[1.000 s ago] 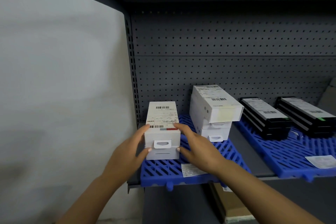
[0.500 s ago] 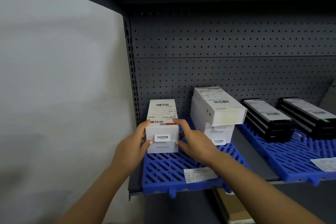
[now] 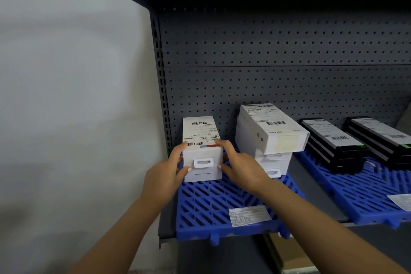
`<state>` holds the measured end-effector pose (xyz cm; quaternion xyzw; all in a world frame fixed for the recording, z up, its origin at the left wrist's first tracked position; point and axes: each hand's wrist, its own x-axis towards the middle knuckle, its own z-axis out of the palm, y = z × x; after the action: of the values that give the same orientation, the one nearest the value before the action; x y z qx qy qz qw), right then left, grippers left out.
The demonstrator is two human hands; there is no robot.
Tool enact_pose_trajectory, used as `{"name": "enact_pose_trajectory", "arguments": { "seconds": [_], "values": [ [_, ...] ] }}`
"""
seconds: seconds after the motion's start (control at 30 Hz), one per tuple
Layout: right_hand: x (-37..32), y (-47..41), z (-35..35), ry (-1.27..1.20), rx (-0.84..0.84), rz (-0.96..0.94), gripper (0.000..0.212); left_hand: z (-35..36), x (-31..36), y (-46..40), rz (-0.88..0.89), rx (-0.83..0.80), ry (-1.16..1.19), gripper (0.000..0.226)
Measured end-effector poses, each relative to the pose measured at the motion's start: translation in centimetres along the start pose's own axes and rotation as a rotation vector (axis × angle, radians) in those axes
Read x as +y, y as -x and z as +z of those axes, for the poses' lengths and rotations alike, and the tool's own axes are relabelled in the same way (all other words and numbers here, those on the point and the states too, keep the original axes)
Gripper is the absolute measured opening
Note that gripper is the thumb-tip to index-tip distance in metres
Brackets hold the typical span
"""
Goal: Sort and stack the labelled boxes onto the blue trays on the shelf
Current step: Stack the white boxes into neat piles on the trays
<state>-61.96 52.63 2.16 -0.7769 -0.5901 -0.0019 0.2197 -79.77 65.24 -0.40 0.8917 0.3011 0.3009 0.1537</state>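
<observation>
1. Two white labelled boxes [image 3: 202, 151] sit stacked at the back left corner of the left blue tray [image 3: 222, 209], the upper one's barcode label facing up. Each shows a hang tab on its front end.
2. The left hand [image 3: 165, 176] grips the stack's left front edge and the right hand [image 3: 241, 169] its right front edge — fingers curled over the top corners, thumbs pressed on the front face, so both hands are closed on the stack.
3. The stack looks like stiff, light retail cardboard. The smooth sides may slip, so a hold low on both long sides, clamping both boxes together, seems safer than pulling on the thin tabs.
4. Just beside it, toward the tray's back right, a second white stack [image 3: 270, 138] stands — its top box is skewed and overhangs the ones below.
5. On the right blue tray [image 3: 364, 198], two stacks of black boxes [image 3: 333, 140] lie side by side along its back edge.
6. Both trays rest on the grey shelf [image 3: 311, 182], and a paper label [image 3: 249, 216] lies near the left tray's front edge.
</observation>
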Motion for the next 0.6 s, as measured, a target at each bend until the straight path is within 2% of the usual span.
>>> {"name": "enact_pose_trajectory", "arguments": {
  "seconds": [0.1,0.23,0.43,0.6],
  "values": [
    [-0.5,0.2,0.2,0.174,0.008,-0.026,0.066,0.2,-0.2,-0.1,0.0,-0.008,0.016,0.065],
    [-0.3,0.1,1.1,0.37,0.005,-0.057,0.08,0.2,0.0,-0.3,-0.039,-0.026,0.24,0.063],
    [-0.1,-0.1,1.3,0.39,-0.013,-0.06,0.091,0.3,-0.6,0.0,0.002,-0.031,0.278,0.063],
    [-0.4,0.1,1.4,0.439,-0.018,-0.036,0.088,0.2,-0.5,-0.1,0.016,-0.048,0.218,0.064]
  ]
}}
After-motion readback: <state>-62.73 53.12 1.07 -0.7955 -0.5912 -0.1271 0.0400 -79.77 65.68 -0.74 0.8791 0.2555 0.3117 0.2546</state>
